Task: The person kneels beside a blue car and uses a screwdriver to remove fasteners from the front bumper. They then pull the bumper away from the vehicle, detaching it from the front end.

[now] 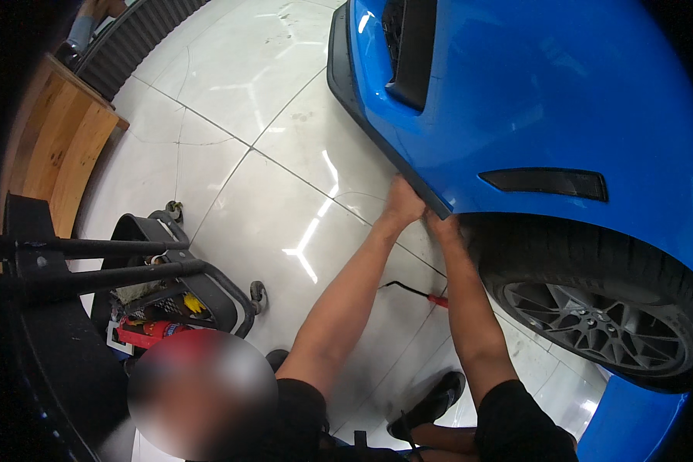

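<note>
A blue car's front bumper (554, 100) fills the upper right, with a dark lower lip (385, 146) along its edge. My left hand (403, 204) reaches to the underside of that lip near the wheel arch, its fingers mostly hidden. Just to its right, my right hand (442, 223) is tucked under the lip's rear corner, fingers out of sight. On the tiles below them lies a bent black tool with a red handle (437, 300). The tyre (500, 242) and grey spoked rim (593, 319) are beside my right forearm.
A black wheeled trolley (154, 246) holding assorted items stands at left, near a wooden piece of furniture (69, 146). A blue panel (624, 427) is at bottom right. A blurred round area covers the lower left; my shoe (439, 404) is on the tiled floor (285, 85).
</note>
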Demonstrator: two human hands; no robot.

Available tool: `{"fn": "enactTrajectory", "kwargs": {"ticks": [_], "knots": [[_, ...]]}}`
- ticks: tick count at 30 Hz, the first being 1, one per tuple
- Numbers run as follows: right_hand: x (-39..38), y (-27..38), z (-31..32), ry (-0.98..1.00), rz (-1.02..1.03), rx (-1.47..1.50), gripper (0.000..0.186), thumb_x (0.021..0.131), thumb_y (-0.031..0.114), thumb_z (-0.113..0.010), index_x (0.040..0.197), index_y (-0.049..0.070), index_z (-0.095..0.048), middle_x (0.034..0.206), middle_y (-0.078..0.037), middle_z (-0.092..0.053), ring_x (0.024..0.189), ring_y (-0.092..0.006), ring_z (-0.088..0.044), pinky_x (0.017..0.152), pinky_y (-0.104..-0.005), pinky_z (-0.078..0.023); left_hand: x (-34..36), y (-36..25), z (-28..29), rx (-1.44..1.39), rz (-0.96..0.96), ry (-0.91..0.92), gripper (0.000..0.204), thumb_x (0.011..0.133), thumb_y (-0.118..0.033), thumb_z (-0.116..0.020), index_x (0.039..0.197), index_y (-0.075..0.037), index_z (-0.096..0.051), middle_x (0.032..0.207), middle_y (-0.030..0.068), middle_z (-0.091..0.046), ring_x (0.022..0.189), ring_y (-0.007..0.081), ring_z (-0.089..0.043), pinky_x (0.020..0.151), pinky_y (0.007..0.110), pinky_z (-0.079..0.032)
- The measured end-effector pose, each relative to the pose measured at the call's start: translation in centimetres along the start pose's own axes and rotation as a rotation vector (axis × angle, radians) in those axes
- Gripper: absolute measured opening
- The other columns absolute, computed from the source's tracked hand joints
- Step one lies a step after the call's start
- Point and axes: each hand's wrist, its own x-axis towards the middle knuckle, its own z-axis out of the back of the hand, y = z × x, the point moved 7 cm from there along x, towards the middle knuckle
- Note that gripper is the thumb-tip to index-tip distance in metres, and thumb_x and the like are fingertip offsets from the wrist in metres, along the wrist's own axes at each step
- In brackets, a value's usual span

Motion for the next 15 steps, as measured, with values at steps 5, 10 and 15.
{"fn": "enactTrajectory", "kwargs": {"ticks": [5, 10, 15], "knots": [[1.6, 2.1, 1.9, -0.163, 0.079, 0.170, 0.020, 0.087, 0.011, -0.066, 0.104, 0.001, -0.065, 0.103, -0.017, -0.067, 0.096, -0.0287, -0.064, 0.081, -0.0397, -0.051, 0.5, 0.8, 0.3, 0.096, -0.006, 0.045, 0.032, 0.088, -0.018, -0.063, 0.115, -0.001, -0.063, 0.115, 0.0239, -0.065, 0.111, 0.0393, -0.060, 0.093, 0.044, -0.047], [0.2, -0.2, 4.2, -0.253, 0.123, -0.057, 0.022, 0.086, 0.012, -0.065, 0.105, 0.001, -0.066, 0.102, -0.018, -0.067, 0.094, -0.0335, -0.065, 0.078, -0.0425, -0.052, 0.5, -0.7, -1.2, -0.023, 0.051, 0.024, 0.029, 0.087, -0.017, -0.063, 0.110, 0.000, -0.065, 0.110, 0.0238, -0.067, 0.106, 0.0387, -0.063, 0.088, 0.043, -0.049], [-0.4, 9.2, 3.5, 0.004, 0.013, -0.432, 0.024, 0.092, 0.016, -0.058, 0.105, -0.003, -0.064, 0.101, -0.018, -0.068, 0.089, -0.0324, -0.066, 0.076, -0.0425, -0.053, -0.5, 0.9, 1.0, 0.115, 0.158, -0.038, 0.023, 0.084, -0.014, -0.063, 0.101, 0.001, -0.068, 0.096, 0.0216, -0.071, 0.091, 0.0378, -0.068, 0.078, 0.042, -0.052]]}}
